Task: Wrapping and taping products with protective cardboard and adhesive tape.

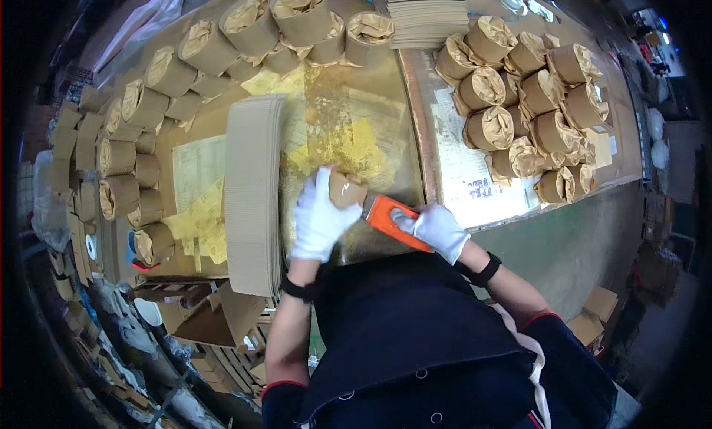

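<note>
Both hands wear white gloves and meet over the near edge of the table. My left hand (317,215) is closed around the side of a small brown paper or cardboard piece (345,189), its thumb toward the orange tool. My right hand (440,232) grips an orange, flat-sided handheld tool (393,220) with a grey metal end. That metal end is up against the brown piece; its exact kind I cannot make out. Just left of my left hand stands a tall stack of grey corrugated cardboard sheets (254,192).
Paper-stuffed cardboard cylinders (167,71) curve along the table's left and far sides, some stacked. More cylinders (489,129) crowd the right tabletop. Another cardboard stack (430,17) stands at the back. An open carton (215,318) sits low at left.
</note>
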A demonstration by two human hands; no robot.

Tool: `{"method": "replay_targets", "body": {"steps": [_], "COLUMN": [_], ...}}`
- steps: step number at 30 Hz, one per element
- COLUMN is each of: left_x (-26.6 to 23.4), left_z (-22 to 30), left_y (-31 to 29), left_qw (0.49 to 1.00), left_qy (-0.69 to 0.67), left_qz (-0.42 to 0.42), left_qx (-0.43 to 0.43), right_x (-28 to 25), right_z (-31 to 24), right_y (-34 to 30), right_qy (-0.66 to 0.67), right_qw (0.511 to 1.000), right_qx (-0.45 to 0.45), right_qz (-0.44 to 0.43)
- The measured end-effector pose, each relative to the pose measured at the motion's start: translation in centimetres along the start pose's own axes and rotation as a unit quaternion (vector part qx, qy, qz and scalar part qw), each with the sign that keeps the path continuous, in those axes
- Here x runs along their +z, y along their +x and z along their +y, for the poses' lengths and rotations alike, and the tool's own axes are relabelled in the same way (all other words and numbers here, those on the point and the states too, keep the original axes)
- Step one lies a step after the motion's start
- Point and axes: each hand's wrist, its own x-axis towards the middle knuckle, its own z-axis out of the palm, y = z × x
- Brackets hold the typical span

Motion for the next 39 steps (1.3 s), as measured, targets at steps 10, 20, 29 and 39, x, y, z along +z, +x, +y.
{"method": "replay_targets", "body": {"steps": [10,20,29,39], "left_x": [-0.7,-18.4,-34.2,-17.2], "left_z": [1.2,-2.7,-24.0,-10.7], "left_y": [-9.6,-12.0,-7.4,-10.9], "left_qw": [0.972,0.971,0.835,0.932], "left_qy": [0.225,-0.11,0.287,0.311], "left_qz": [0.063,0.116,0.268,0.183], "left_qx": [-0.004,-0.175,-0.385,-0.029], "right_x": [-1.6,-9.5,-12.9,-13.7], "right_z": [-1.3,5.4,13.2,11.3], "right_y": [6.4,11.8,11.9,9.6], "right_qy": [-0.114,-0.191,-0.282,-0.33], "right_qw": [0.922,0.843,0.852,0.894], "right_qx": [-0.175,-0.265,-0.095,0.015], "right_qz": [0.327,0.427,0.431,0.303]}}
